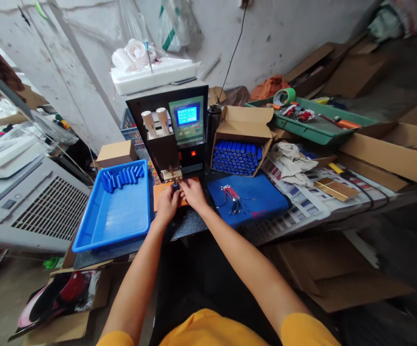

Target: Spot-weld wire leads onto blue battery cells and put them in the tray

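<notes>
My left hand [167, 204] is closed around a small blue battery cell [176, 187], mostly covered by the fingers, under the electrode tips [172, 171] of a spot welder [203, 103]. Close beside it, my right hand [193, 193] has its fingers pinched at the cell's end; whatever they grip is too small to make out. Both hands are over an orange pad [158, 193] at the welder's foot. To the right, a bunch of red and black wires [232, 198] with white connectors lies on a blue mat [266, 204].
Several blue cells [122, 178] are in the far end of a blue tray [113, 242] on the left. A cardboard box [246, 115] packed with blue cells stands right of the welder, beside a dark flask [214, 120]. Farther right is a green tray [324, 132].
</notes>
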Action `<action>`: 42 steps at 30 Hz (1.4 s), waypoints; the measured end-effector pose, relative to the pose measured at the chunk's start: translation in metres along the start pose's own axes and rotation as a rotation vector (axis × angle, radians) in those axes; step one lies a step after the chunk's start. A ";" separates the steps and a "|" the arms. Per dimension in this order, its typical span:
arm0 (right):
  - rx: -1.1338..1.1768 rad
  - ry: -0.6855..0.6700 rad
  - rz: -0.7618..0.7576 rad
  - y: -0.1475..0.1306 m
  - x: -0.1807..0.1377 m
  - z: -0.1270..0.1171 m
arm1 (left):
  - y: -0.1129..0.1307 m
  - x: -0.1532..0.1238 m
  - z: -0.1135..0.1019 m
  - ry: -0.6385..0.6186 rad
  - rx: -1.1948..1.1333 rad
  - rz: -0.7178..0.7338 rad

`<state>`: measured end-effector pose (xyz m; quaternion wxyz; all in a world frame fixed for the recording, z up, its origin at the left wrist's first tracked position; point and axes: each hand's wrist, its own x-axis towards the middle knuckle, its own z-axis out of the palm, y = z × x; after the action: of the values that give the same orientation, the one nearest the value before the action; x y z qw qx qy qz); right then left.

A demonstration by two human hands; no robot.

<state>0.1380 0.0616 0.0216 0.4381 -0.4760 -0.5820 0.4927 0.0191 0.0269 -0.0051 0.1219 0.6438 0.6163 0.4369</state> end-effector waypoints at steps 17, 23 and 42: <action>-0.318 0.072 -0.167 -0.012 -0.039 -0.025 | 0.003 -0.021 0.001 0.077 0.114 0.290; -0.295 0.303 -0.304 0.014 -0.032 -0.086 | -0.006 -0.028 0.005 0.268 0.054 0.373; -1.207 0.517 0.044 -0.012 0.045 -0.232 | -0.008 -0.030 0.012 0.215 0.094 0.486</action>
<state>0.3560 0.1416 0.0652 0.2098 -0.7529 -0.6224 -0.0418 0.0264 0.0059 -0.0301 -0.0830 0.7277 0.4725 0.4902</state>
